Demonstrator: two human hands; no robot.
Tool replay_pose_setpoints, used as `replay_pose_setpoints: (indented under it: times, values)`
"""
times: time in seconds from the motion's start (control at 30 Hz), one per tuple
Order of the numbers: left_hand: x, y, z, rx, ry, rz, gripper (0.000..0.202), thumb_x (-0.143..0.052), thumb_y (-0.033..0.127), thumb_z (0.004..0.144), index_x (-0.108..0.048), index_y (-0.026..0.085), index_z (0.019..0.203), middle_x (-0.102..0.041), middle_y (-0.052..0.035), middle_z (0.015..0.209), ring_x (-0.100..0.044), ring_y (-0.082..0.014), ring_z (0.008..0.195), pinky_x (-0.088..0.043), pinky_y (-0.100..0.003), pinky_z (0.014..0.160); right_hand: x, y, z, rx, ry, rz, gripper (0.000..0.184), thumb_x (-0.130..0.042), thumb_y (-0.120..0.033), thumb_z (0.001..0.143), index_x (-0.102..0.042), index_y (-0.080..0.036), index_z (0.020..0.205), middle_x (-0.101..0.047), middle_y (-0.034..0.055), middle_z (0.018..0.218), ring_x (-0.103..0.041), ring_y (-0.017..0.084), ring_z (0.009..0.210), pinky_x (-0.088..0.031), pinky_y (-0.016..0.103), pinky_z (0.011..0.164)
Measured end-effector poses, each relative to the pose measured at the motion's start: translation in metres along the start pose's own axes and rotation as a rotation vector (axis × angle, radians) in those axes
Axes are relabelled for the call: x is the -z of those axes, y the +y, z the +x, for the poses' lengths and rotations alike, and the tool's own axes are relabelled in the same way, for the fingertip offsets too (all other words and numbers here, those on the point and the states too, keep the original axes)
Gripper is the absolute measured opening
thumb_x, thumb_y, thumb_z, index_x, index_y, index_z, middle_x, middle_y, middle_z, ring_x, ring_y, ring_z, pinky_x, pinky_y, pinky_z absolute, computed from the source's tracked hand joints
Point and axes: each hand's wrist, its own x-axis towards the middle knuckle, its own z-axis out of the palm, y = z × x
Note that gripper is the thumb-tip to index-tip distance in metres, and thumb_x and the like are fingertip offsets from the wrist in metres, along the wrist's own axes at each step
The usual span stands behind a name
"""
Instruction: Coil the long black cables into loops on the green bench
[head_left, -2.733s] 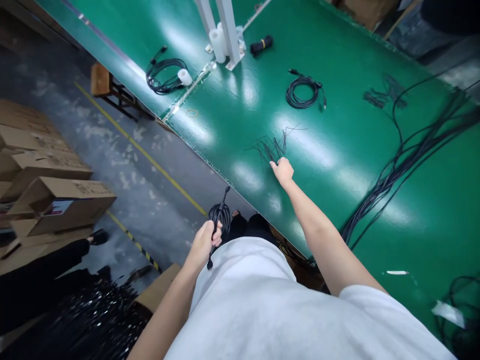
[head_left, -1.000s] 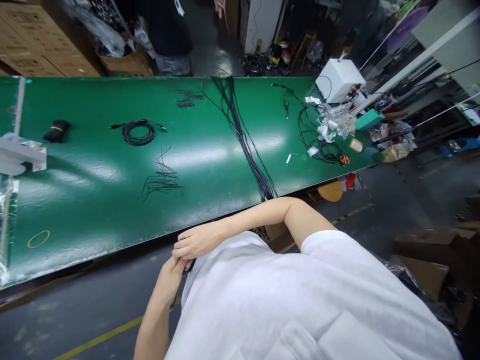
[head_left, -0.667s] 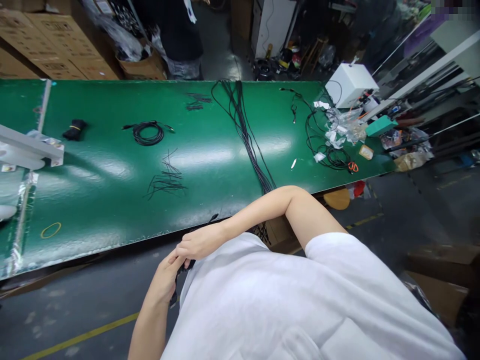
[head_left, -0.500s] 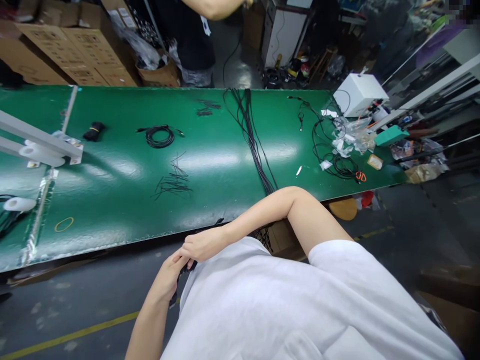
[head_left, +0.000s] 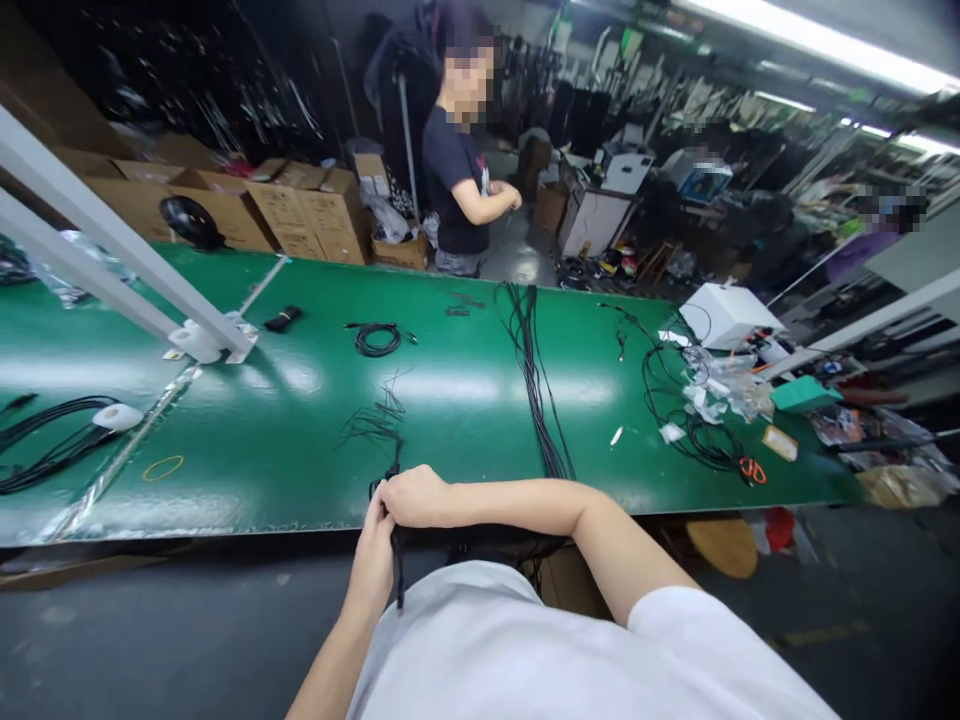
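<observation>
Both my hands meet just in front of my chest at the near edge of the green table [head_left: 300,440]. My left hand [head_left: 373,560] is closed round a coiled black cable [head_left: 395,560], whose end hangs down below the fingers. My right hand [head_left: 414,497] is closed over the top of the same cable, fingers pinched against it. Just beyond them on the table lies a loose pile of thin black ties [head_left: 375,420].
A long bundle of black cables [head_left: 534,380] runs across the table. A coiled cable [head_left: 377,340] and a black bundle [head_left: 283,319] lie further back. Clutter, a white box [head_left: 727,315] and scissors [head_left: 752,470] fill the right end. Another person [head_left: 461,160] stands beyond the table.
My right hand left the ties on the table and came back to join the left hand on the coil. My head has lifted, so the far side of the room shows.
</observation>
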Motion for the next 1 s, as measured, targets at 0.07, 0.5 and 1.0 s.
replay_pose_setpoints:
  times: [0.07, 0.5, 1.0]
  values:
    - [0.01, 0.003, 0.012, -0.112, -0.078, 0.088, 0.047, -0.037, 0.034, 0.092, -0.055, 0.021, 0.133, -0.065, -0.0107, 0.122, -0.056, -0.0235, 0.121, -0.046, -0.036, 0.1, 0.002, 0.004, -0.003, 0.059, 0.075, -0.035, 0.019, -0.048, -0.015, 0.088, -0.063, -0.011, 0.098, -0.071, 0.0098, 0.093, -0.068, 0.022, 0.082, -0.049, 0.031, 0.061]
    - [0.025, 0.011, 0.039, -0.666, -0.461, 0.971, 0.023, -0.044, 0.014, 0.086, -0.067, 0.02, 0.087, -0.066, -0.0085, 0.097, -0.058, -0.0243, 0.095, -0.042, -0.04, 0.091, -0.015, 0.003, -0.022, 0.52, -0.015, -0.283, 0.025, -0.042, -0.013, 0.091, -0.065, -0.01, 0.085, -0.068, 0.0105, 0.083, -0.064, 0.021, 0.078, -0.048, 0.033, 0.062]
    - [0.02, 0.023, 0.028, -0.515, -0.183, 0.904, 0.034, -0.043, 0.034, 0.092, -0.068, 0.021, 0.11, -0.065, -0.0149, 0.118, -0.058, -0.0305, 0.113, -0.045, -0.043, 0.095, -0.003, 0.04, 0.019, 0.255, -0.069, -0.315, 0.017, -0.051, -0.01, 0.086, -0.068, -0.008, 0.086, -0.071, 0.013, 0.086, -0.068, 0.023, 0.08, -0.047, 0.032, 0.059]
